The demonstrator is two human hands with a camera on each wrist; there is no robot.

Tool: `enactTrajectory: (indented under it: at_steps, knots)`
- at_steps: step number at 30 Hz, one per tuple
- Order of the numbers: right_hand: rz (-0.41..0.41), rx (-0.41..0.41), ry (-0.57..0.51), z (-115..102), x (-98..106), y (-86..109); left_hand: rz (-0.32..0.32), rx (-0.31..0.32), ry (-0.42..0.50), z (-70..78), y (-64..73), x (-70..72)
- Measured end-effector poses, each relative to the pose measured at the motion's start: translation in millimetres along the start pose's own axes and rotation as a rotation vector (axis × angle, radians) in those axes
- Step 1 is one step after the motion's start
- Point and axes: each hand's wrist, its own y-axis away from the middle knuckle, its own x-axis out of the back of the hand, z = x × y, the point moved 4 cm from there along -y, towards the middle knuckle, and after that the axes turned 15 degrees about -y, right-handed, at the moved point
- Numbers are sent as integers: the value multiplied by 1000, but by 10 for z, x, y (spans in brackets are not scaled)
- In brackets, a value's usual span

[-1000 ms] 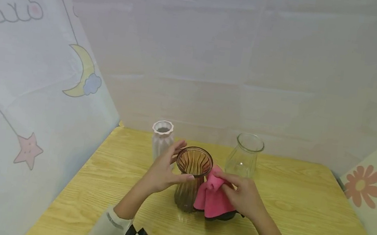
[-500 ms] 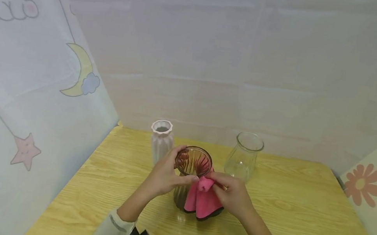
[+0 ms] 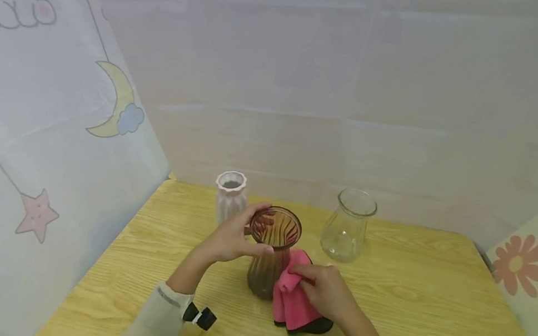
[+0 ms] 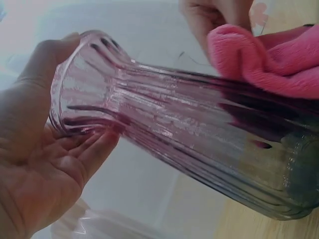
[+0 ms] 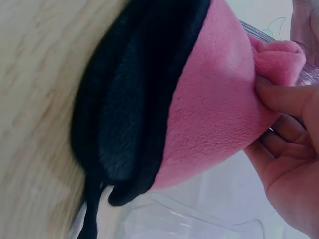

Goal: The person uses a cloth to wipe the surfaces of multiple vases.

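Observation:
A ribbed, purplish-brown glass vase (image 3: 263, 276) with a flared rim stands on the table. My left hand (image 3: 234, 239) holds it at the neck, thumb on the near side and fingers at the far left; the left wrist view shows the thumb at the rim and fingertips under the neck of the vase (image 4: 169, 112). Bunched between the thumb and fingers of my right hand (image 3: 328, 292) is a pink cloth (image 3: 299, 309) with a dark edge and underside. It lies against the vase's right side and hangs down. A dark strap or loop dangles from the cloth (image 5: 214, 99).
Behind my left hand stands a white pleated vase (image 3: 230, 203) with a scalloped rim. A clear glass vase (image 3: 343, 239) is at the back right. The wooden table (image 3: 414, 298) ends at pale hanging sheets (image 3: 280, 79) behind and at both sides.
My right hand first brought the cloth left onto the vase near the rim, then moved it down the right side. The left fingers came in against the neck, and the thumb then shifted left.

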Motion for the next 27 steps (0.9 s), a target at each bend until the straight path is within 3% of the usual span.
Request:
enactTrajectory:
  at_steps: [3,7,10,13,15,18,22,27]
  knots:
    - [-54,-30,43,18,-6,5,-30,-50,51,-29,-44,19]
    - [-109,-93,39,21,54,13,-11,-72,63,-51,-41,5]
    - [-45,-123,13,6,162,23,58,-37,29,-30,19,-33]
    - [114,-49,-54,-61,291,10,141,42,-1,46,89,-74]
    - [220,51,-98,-123,356,-20,191,104,-22,98,130,-96]
    - [310,195,-128,-209,397,-73,237,176,-69,171,164,-126]
    - [343,273,-143,-252,366,-123,276,209,-105,208,168,-156]
    - [328,276,-147,-247,291,-138,280,215,-134,212,163,-183]
